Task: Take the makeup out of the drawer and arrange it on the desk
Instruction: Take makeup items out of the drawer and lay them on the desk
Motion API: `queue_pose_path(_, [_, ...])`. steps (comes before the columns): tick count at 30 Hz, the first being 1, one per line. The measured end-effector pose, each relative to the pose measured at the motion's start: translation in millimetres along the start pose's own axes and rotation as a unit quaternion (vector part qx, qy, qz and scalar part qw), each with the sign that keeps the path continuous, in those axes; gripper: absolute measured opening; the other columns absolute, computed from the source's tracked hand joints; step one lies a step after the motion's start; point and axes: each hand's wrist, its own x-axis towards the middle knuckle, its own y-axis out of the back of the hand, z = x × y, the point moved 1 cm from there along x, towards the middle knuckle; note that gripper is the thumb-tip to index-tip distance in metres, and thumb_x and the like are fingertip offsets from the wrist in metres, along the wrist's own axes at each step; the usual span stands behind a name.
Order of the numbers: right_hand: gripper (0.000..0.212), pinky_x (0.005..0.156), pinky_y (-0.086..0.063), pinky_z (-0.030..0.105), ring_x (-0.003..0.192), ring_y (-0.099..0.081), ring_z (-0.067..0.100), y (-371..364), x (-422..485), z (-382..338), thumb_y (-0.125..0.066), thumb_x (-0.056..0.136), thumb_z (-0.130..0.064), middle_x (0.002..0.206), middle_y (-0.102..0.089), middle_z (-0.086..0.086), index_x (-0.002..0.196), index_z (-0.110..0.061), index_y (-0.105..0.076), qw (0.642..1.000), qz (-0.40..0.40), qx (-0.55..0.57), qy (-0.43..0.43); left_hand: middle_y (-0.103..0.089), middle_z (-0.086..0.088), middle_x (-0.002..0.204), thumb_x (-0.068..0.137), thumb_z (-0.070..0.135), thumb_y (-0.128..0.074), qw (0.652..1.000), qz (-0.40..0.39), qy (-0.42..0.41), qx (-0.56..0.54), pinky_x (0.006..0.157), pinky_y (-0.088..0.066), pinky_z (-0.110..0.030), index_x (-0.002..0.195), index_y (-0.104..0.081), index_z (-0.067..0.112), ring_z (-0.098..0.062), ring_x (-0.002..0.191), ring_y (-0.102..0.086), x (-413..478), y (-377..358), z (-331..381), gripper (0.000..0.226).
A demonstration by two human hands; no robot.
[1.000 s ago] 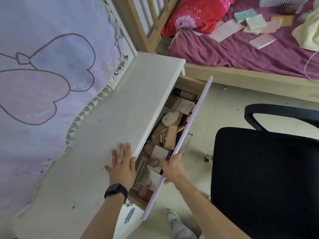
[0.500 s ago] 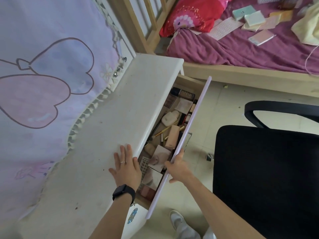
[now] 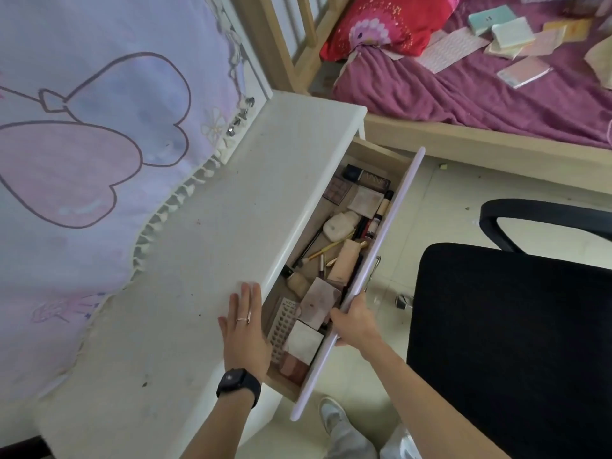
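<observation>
The drawer, with its pale lilac front, stands pulled out from under the white desk. Inside lie several makeup items: palettes, a white compact, a beige tube, brushes, a pink-grey case and a white perforated holder. My left hand rests flat on the desk top at its front edge, fingers straight. My right hand grips the top edge of the drawer front, fingers curled over it.
A black office chair stands close to the right of the drawer. A bed with a purple blanket, red pillow and scattered boxes lies beyond. A lilac cloth with heart drawings covers the desk's back. My shoe is below.
The drawer has slid further out, showing more of the makeup inside. My right hand stays on the drawer front; my left hand stays flat on the desk.
</observation>
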Motion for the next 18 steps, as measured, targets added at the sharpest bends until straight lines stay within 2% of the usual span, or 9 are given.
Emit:
queue_pose_path(4, [0.071, 0.059, -0.064, 0.042, 0.062, -0.070, 0.018, 2.2, 1.1, 0.2, -0.061, 0.095, -0.027, 0.087, -0.061, 0.003, 0.152, -0.011, -0.021, 1.000, -0.006, -0.014, 0.008, 0.007, 0.003, 0.166, 0.082, -0.009, -0.056, 1.000, 0.012, 0.007, 0.002, 0.119, -0.011, -0.060, 0.158, 0.002, 0.022, -0.029, 0.153, 0.000, -2.4, -1.6, 7.4, 0.101])
queue_pose_path(7, [0.079, 0.061, -0.064, 0.043, 0.062, -0.072, 0.020, 4.7, 1.0, 2.6, -0.062, 0.094, -0.030, 0.084, -0.063, 0.002, 0.155, -0.014, -0.015, 1.000, -0.011, -0.026, 0.012, -0.006, -0.006, 0.166, 0.083, 0.010, -0.054, 0.999, 0.043, -0.002, 0.014, 0.116, -0.015, -0.060, 0.159, -0.011, 0.013, -0.033, 0.152, -0.010, -8.2, 0.7, 17.8, 0.087])
queue_pose_path(9, [0.085, 0.063, -0.064, 0.043, 0.066, -0.072, 0.021, 8.0, 0.2, 4.5, -0.064, 0.092, -0.034, 0.084, -0.065, 0.002, 0.157, -0.014, -0.013, 0.999, -0.017, -0.038, 0.026, -0.028, -0.011, 0.159, 0.081, 0.026, -0.050, 0.994, 0.070, -0.070, 0.037, 0.113, -0.027, -0.059, 0.153, -0.032, 0.010, -0.034, 0.142, -0.031, -12.5, -2.3, 28.3, 0.076])
queue_pose_path(11, [0.092, 0.069, -0.064, 0.043, 0.077, -0.073, 0.022, 14.1, -1.8, 7.3, -0.066, 0.090, -0.050, 0.093, -0.068, 0.004, 0.158, -0.015, -0.014, 0.997, -0.025, -0.049, 0.049, -0.042, -0.007, 0.149, 0.079, 0.027, -0.063, 0.990, 0.037, -0.135, 0.023, 0.104, -0.045, -0.052, 0.143, -0.048, 0.020, -0.031, 0.131, -0.046, -15.1, -13.7, 40.9, 0.066])
queue_pose_path(13, [0.100, 0.085, -0.061, 0.045, 0.098, -0.070, 0.025, 24.0, -5.5, 10.2, -0.062, 0.087, -0.066, 0.116, -0.068, 0.007, 0.160, -0.019, -0.012, 0.996, -0.027, -0.062, 0.059, -0.042, 0.000, 0.148, 0.080, 0.026, -0.074, 0.994, -0.036, -0.106, -0.013, 0.096, -0.052, -0.039, 0.140, -0.046, 0.031, -0.026, 0.129, -0.049, -15.3, -25.1, 55.1, 0.067])
queue_pose_path(15, [0.099, 0.096, -0.055, 0.045, 0.113, -0.065, 0.026, 34.7, -8.9, 14.1, -0.057, 0.088, -0.070, 0.136, -0.060, 0.006, 0.160, -0.020, -0.011, 0.995, -0.014, -0.069, 0.068, -0.039, -0.002, 0.148, 0.084, 0.034, -0.072, 0.994, -0.082, -0.023, -0.065, 0.089, -0.054, -0.035, 0.144, -0.035, 0.034, -0.024, 0.126, -0.049, -8.7, -35.8, 65.9, 0.070])
queue_pose_path(16, [0.095, 0.098, -0.054, 0.044, 0.115, -0.064, 0.025, 39.5, -11.6, 15.8, -0.055, 0.090, -0.069, 0.138, -0.059, 0.003, 0.160, -0.020, -0.013, 0.995, -0.003, -0.070, 0.075, -0.038, -0.005, 0.148, 0.085, 0.040, -0.071, 0.993, -0.093, 0.003, -0.076, 0.087, -0.055, -0.036, 0.147, -0.030, 0.032, -0.025, 0.125, -0.050, -4.0, -39.0, 69.7, 0.075])
queue_pose_path(18, [0.087, 0.093, -0.055, 0.040, 0.112, -0.065, 0.021, 47.3, -18.5, 18.2, -0.053, 0.092, -0.067, 0.136, -0.060, -0.002, 0.158, -0.021, -0.018, 0.993, 0.016, -0.067, 0.092, -0.032, -0.009, 0.152, 0.084, 0.047, -0.070, 0.992, -0.098, -0.003, -0.074, 0.092, -0.054, -0.041, 0.152, -0.019, 0.029, -0.028, 0.131, -0.046, 6.1, -44.3, 74.3, 0.087])
